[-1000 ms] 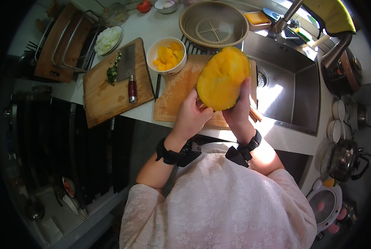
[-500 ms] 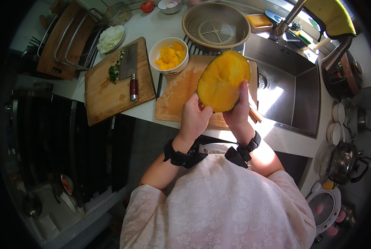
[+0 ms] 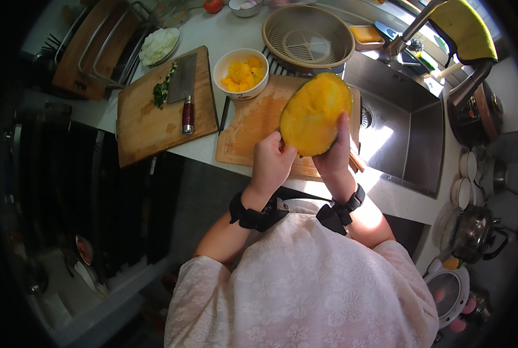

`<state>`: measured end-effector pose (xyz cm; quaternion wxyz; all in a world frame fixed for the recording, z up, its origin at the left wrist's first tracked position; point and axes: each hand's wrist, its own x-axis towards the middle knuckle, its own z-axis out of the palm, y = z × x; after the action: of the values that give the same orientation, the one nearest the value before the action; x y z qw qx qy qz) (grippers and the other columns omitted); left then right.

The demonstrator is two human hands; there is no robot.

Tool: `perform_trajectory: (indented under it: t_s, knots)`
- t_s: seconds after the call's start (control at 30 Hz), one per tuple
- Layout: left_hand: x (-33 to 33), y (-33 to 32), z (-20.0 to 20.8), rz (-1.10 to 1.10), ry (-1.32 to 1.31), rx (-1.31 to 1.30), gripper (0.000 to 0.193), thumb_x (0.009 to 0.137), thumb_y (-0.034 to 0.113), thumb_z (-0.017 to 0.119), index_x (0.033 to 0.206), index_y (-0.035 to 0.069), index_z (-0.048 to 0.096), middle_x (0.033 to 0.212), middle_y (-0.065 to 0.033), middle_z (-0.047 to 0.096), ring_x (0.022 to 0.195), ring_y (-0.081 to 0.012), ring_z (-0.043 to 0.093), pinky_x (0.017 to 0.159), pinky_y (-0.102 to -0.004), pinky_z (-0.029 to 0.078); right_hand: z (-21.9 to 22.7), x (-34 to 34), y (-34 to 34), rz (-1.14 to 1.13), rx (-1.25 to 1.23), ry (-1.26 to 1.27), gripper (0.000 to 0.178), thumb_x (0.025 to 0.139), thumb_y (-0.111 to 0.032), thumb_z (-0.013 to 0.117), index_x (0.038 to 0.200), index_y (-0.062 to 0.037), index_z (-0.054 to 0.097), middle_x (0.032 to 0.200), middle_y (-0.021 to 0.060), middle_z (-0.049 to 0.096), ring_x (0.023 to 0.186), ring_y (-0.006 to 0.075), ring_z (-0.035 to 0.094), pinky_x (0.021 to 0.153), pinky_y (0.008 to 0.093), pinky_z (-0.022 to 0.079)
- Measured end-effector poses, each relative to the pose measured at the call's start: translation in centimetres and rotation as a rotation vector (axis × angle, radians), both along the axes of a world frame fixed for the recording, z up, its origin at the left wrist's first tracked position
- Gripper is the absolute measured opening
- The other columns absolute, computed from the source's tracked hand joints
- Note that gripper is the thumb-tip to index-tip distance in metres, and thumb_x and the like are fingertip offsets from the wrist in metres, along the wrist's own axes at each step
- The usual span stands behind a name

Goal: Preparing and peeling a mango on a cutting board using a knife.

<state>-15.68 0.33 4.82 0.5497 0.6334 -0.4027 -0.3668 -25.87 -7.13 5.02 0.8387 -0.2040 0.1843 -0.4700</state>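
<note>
A large cut pumpkin half [image 3: 317, 113], orange flesh facing up and a thin dark green rind at its edge, is held above a wooden cutting board [image 3: 253, 119]. My right hand [image 3: 335, 152] grips its lower right side, thumb along the cut face. At the lower left edge, my left hand [image 3: 274, 158] pinches the rim with thumb and curled fingers. Just beyond the board stands a white bowl [image 3: 219, 69] of orange pumpkin chunks [image 3: 244, 74]. The fingers beneath the pumpkin are hidden.
On the left, a second cutting board [image 3: 137, 130] bears a cleaver [image 3: 183, 81] with a red-brown handle and chopped greens [image 3: 161, 93]. A plate of pale chopped vegetable [image 3: 158, 46] lies behind it. A beige colander [image 3: 270, 40] sits at the back; a steel sink [image 3: 412, 139] is on the right.
Both hands still hold the pumpkin half, almost in the same pose. The view has shifted slightly, so the bowl, colander and boards appear a little moved.
</note>
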Motion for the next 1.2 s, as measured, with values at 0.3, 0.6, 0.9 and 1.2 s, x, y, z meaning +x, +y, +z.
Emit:
perform_trajectory:
  t_s: [0.3,0.6,0.9,1.2]
  knots:
    - [0.2,0.7,1.1,0.043,0.04,-0.004,0.008,0.079,-0.002,0.049,0.079,-0.006,0.056,0.066,-0.0017,0.057,0.058,-0.0027,0.049,0.051,-0.0168,0.038,1.1,0.1,0.4,0.066,0.014,0.034,0.052,0.089,-0.046,0.036,0.125,-0.0079,0.035,0.121,0.0097,0.046,0.111,0.025,0.047,0.093,0.0386,0.039]
    - [1.0,1.0,1.3,0.02,0.112,-0.095,0.011,0.08,-0.003,0.048,0.078,-0.007,0.058,0.068,-0.0056,0.061,0.06,-0.0073,0.056,0.054,-0.019,0.043,1.7,0.4,0.4,0.121,0.075,0.043,0.054,0.089,-0.047,0.035,0.125,-0.0076,0.035,0.123,0.0112,0.045,0.112,0.0277,0.046,0.094,0.0415,0.038]
    - [2.3,1.7,3.0,-0.113,0.06,-0.041,0.012,0.078,-0.005,0.046,0.079,-0.006,0.058,0.058,-0.0062,0.057,0.05,-0.0086,0.053,0.046,-0.0222,0.041,1.3,-0.3,-1.1,0.257,0.274,0.002,0.048,0.09,-0.042,0.036,0.124,-0.0077,0.038,0.121,0.0123,0.047,0.11,0.0295,0.048,0.091,0.0441,0.041]
    - [3.7,2.2,1.8,-0.222,0.359,0.081,0.015,0.082,0.0,0.046,0.077,-0.003,0.058,0.061,-0.0032,0.056,0.05,-0.0067,0.051,0.045,-0.0192,0.043,-1.1,-0.2,-1.6,0.677,0.395,0.298,0.076,0.081,-0.069,0.017,0.124,-0.0113,0.04,0.118,0.0133,0.048,0.106,0.0309,0.049,0.079,0.0451,0.047]
